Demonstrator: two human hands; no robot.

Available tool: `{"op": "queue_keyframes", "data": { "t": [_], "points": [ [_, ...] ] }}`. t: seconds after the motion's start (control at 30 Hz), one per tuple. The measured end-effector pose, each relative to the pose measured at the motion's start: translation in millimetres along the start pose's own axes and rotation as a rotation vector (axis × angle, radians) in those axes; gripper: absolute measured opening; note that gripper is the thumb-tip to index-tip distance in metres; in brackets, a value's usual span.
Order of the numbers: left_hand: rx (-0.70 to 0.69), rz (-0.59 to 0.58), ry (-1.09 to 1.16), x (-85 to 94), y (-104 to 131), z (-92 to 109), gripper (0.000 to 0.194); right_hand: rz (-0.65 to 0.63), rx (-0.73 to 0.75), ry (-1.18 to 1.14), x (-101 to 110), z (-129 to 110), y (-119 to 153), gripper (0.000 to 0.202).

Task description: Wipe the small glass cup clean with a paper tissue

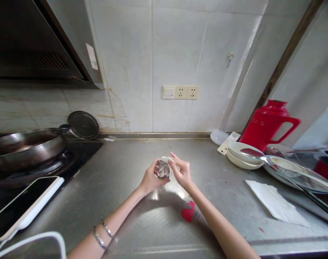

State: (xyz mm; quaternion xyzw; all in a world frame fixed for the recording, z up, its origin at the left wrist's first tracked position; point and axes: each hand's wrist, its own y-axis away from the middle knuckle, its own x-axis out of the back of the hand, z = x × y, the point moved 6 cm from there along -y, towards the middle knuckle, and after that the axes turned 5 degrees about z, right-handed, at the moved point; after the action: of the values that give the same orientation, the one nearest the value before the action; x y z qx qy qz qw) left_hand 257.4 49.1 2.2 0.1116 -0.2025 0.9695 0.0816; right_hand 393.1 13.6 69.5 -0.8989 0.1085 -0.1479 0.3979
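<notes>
Holding a small glass (pixel 162 169) in the left hand (pixel 150 178); right hand (pixel 182 172) pinching white tissue (pixel 167 159) at its rim above the worktop (pixel 126 201), wiping unfinished

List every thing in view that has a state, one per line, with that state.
Small glass jar: held above the counter in the left hand, tilted.
White bit: pinched in the right hand fingers at the jar's mouth.
Pan: on the stove, looks empty.
Tablet: screen dark, lying flat.
Red jug: upright, lid on.
Paper towel: flat on the counter.
Bowls: stacked.
</notes>
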Motion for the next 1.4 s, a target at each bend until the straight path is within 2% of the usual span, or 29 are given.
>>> {"op": "queue_keyframes", "data": {
  "t": [0.07, 0.1, 0.2, 0.3, 0.43, 0.63, 0.7, 0.77, 0.9, 0.97, 1.17, 1.4],
  "points": [
    [-0.054, 0.001, -0.054, 1.5, 1, 5, 0.082, 0.134, -0.114, 0.059, 7, 11, -2, 0.04],
    [-0.077, -0.004, -0.08, 1.8, 2, 7, 0.084, 0.157, -0.159, 0.088, 8, 16, -2, 0.041],
    [-0.084, -0.012, -0.132, 2.6, 3, 10, 0.087, 0.04, -0.242, 0.118, -1, 25, -3, 0.046],
    [-0.082, -0.013, -0.167, 3.5, 4, 12, 0.087, -0.083, -0.251, 0.103, -10, 24, -1, 0.046],
    [-0.083, -0.021, -0.179, 3.6, 4, 16, 0.081, -0.136, -0.108, 0.031, -16, 12, 0, 0.033],
    [-0.086, -0.013, -0.155, 2.6, 1, 15, 0.062, -0.225, 0.127, -0.011, -20, -6, 6, 0.03],
    [-0.083, -0.013, -0.131, 2.4, 0, 14, 0.059, -0.252, 0.158, -0.023, -20, -10, 8, 0.029],
    [-0.065, -0.027, -0.097, 1.6, 0, 14, 0.058, -0.192, 0.09, -0.02, -16, -8, 7, 0.03],
    [0.002, -0.027, -0.038, 1.6, 1, 11, 0.07, 0.122, -0.181, 0.066, 4, 12, 2, 0.045],
    [0.014, -0.029, -0.017, 1.0, 2, 8, 0.076, 0.168, -0.253, 0.078, 7, 21, 0, 0.047],
    [0.015, -0.058, 0.032, 0.0, 1, 3, 0.079, -0.069, -0.3, -0.017, -12, 31, 0, 0.045],
    [0.06, -0.032, 0.131, 2.1, -3, -1, 0.079, -0.089, -0.197, 0.018, -17, 21, 5, 0.038]
  ]
}}
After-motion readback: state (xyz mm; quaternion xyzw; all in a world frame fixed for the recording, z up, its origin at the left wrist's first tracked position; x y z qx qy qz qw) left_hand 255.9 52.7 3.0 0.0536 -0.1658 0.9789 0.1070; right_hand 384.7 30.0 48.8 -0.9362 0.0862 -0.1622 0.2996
